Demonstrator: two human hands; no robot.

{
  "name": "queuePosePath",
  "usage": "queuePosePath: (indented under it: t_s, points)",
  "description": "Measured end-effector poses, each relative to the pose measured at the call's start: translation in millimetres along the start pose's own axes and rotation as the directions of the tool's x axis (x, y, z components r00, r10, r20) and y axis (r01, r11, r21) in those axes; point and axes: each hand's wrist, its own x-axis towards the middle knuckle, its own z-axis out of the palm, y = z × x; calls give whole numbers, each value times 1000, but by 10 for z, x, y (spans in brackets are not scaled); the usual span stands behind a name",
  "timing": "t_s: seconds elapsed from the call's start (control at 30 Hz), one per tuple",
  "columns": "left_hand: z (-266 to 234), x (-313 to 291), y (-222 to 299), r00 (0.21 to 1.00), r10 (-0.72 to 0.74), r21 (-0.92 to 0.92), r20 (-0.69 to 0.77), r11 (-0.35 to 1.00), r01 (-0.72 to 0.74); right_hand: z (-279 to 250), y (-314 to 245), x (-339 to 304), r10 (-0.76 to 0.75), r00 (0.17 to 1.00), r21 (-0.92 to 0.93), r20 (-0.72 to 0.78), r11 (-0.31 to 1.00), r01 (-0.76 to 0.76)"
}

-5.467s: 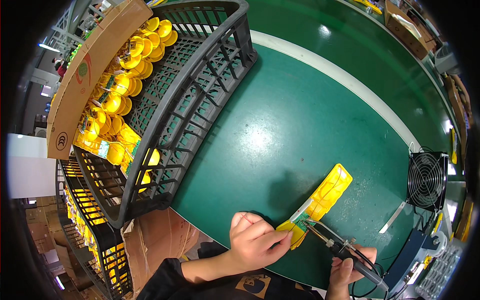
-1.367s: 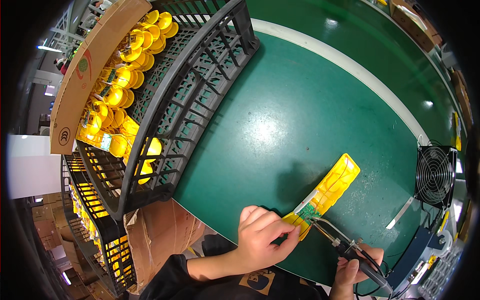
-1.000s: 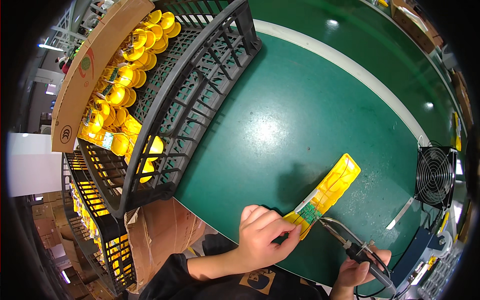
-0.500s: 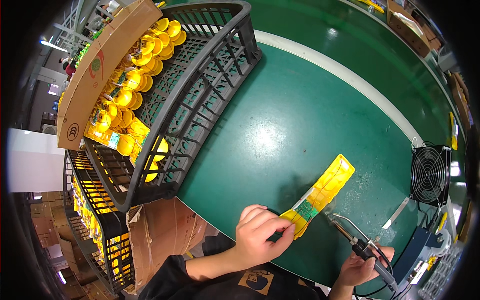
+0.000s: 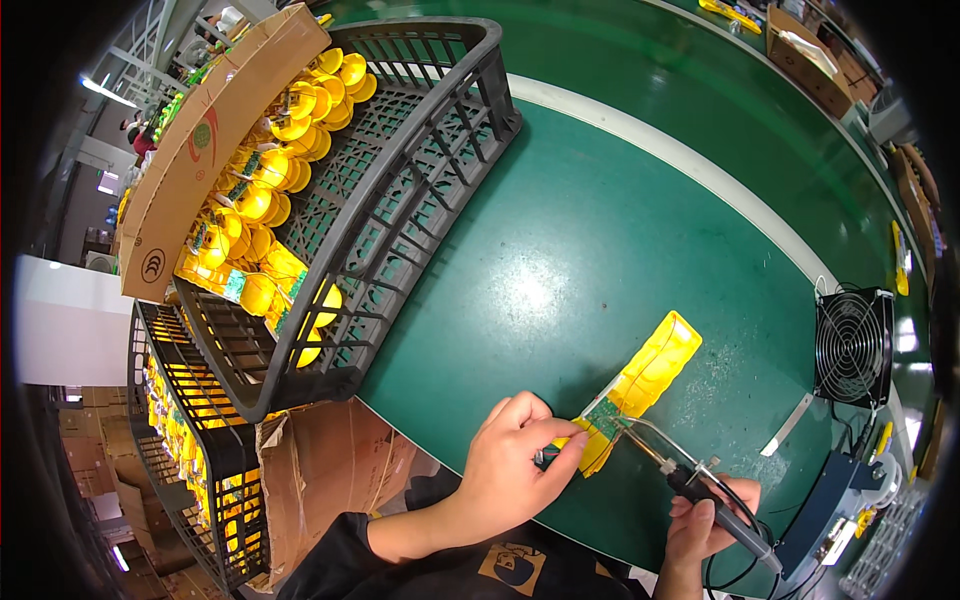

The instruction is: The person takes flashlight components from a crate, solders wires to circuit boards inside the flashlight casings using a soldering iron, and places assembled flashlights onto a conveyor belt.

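A long yellow plastic housing (image 5: 655,367) lies slanted on the green table, with a small green circuit board (image 5: 604,415) near its lower end. Thumb and forefinger of my left hand (image 5: 522,455) are pinched together at that lower end. A small dark piece (image 5: 547,457) shows under those fingers; its kind is hard to tell. My right hand (image 5: 700,525) is closed around the black and grey handle of a soldering iron (image 5: 690,482), whose thin curved metal solder guide tube runs beside the shaft. The iron's tip is at the board; whether it touches cannot be made out.
On the left stands a black plastic crate (image 5: 400,225) with several yellow cup-ended housings (image 5: 262,200) and a cardboard strip (image 5: 215,150). Below it is another filled crate (image 5: 215,470). At the right are a black fan (image 5: 853,345) and a blue box-shaped device (image 5: 828,508).
My right hand has brought the soldering iron left and up to the circuit board. My left hand has turned slightly, and the housing has shifted a little left. A dark piece now shows under my left fingers.
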Motion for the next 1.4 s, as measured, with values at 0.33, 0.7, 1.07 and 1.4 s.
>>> queuePosePath:
  t_s: [0.33, 0.7, 1.07, 1.4]
  points:
    - [23, 31, 23, 999, -36, -42, 3, 998, 36, 49, 29, -11, 7, 999, -34, 31, 999, -6]
    - [45, 55, 25, 999, -45, -57, 17, 997, 46, -47, 44, -18, 47, 992, -38, 114, 998, -42]
    - [46, 69, 41, 999, -42, -60, 20, 997, 43, 40, 33, -13, 26, 1000, -57, 10, 998, -25]
    - [52, 71, 74, 997, -84, -93, -1, 992, 83, -28, 33, -25, 42, 998, -50, 52, 998, -39]
